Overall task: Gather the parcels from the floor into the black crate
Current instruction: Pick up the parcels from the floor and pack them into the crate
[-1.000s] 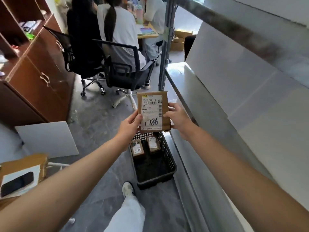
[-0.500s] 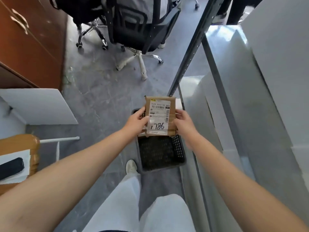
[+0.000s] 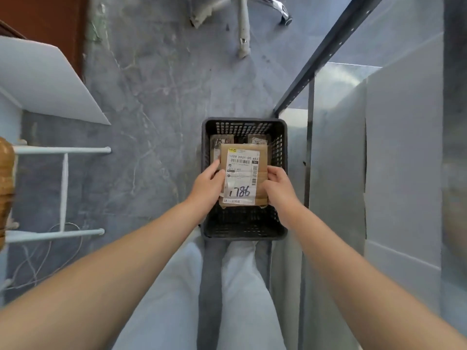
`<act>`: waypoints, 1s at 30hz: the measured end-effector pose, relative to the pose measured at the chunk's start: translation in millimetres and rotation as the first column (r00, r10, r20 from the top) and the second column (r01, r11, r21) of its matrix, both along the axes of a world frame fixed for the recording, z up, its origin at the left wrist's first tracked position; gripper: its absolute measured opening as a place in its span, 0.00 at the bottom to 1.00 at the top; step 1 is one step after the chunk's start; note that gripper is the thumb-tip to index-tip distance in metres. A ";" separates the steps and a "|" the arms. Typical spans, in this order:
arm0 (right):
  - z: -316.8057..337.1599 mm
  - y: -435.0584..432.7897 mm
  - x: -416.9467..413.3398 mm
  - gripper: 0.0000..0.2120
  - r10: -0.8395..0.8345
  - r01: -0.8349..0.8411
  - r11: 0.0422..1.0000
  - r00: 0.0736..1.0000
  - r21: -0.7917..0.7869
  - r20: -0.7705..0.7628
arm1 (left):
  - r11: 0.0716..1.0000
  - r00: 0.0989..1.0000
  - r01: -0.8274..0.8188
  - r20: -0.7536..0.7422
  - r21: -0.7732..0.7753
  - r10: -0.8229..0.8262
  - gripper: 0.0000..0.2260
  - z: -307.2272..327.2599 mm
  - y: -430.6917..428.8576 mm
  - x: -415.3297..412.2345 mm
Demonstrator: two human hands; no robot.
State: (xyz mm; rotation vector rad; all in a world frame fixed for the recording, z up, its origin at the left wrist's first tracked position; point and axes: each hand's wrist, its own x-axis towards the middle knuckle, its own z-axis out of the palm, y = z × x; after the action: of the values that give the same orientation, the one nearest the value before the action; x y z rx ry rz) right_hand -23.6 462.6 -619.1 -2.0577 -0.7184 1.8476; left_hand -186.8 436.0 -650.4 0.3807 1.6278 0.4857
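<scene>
A flat brown parcel (image 3: 261, 157) with a white label marked 1786 is held level over the black crate (image 3: 207, 223), label up. My left hand (image 3: 208, 184) grips its left edge and my right hand (image 3: 278, 185) grips its right edge. The black crate stands on the grey floor beside the metal rack. Two smaller brown parcels (image 3: 222, 142) lie at the crate's far end, partly hidden under the held parcel. The crate's near half shows only its dark mesh bottom.
A dark metal rack post (image 3: 326, 54) and steel shelf (image 3: 336, 147) run along the crate's right side. White chair legs (image 3: 63, 190) and loose cable lie at left. A white board (image 3: 45, 79) leans at upper left. An office chair base (image 3: 243, 29) is ahead. My legs are below the crate.
My view has tilted down from the room to straight above the crate. Both hands have lowered the parcel from chest height to just over the crate's middle.
</scene>
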 end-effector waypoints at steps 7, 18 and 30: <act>-121.6 -2.7 16.7 0.17 0.039 -0.037 0.997 0.999 -0.074 0.018 | 0.993 0.999 0.000 -0.037 -0.118 -0.004 0.12 -99.5 -0.8 22.5; -322.6 -43.6 8.7 0.14 -0.017 0.020 0.984 1.000 -0.175 0.021 | 0.952 0.979 -0.097 -0.198 -0.290 0.040 0.15 -304.9 -39.9 41.9; -438.1 -58.1 -2.6 0.22 0.190 -0.202 0.962 0.978 -0.183 -0.082 | 0.967 0.883 0.041 -0.445 -0.251 -0.152 0.15 -416.4 -27.7 37.4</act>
State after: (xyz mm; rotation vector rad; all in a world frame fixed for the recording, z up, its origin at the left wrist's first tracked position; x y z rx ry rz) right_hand -26.2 404.5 -1057.2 -2.0959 -0.7819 2.1578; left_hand -149.3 408.3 -1066.8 0.4184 2.0919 0.1202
